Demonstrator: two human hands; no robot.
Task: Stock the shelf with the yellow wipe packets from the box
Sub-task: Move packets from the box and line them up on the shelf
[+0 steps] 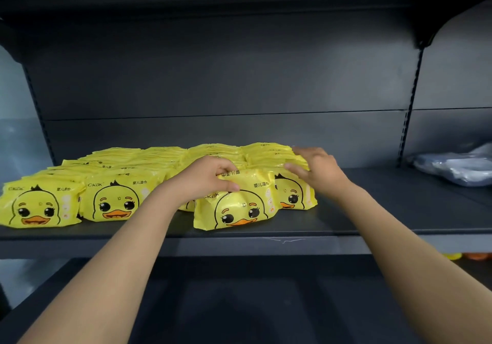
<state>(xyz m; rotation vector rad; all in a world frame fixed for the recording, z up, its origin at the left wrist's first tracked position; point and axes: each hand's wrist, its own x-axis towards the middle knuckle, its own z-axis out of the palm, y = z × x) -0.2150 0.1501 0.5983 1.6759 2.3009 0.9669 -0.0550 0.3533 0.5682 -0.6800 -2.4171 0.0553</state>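
Placing step: left hand (210,176) grips the top of 1 packet (239,208), upright at the shelf (372,210) front. Right hand (316,168) is spread, steadying the rows (127,162). Next, probably: push it flush and release.

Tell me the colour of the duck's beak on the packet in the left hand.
Orange, on the packet the left hand grips; head view.

A shop, by the look of it: a dark metal shelf (372,205) hung on slotted uprights (412,98), lined with rows of identical yellow duck-faced packets (114,200) facing front
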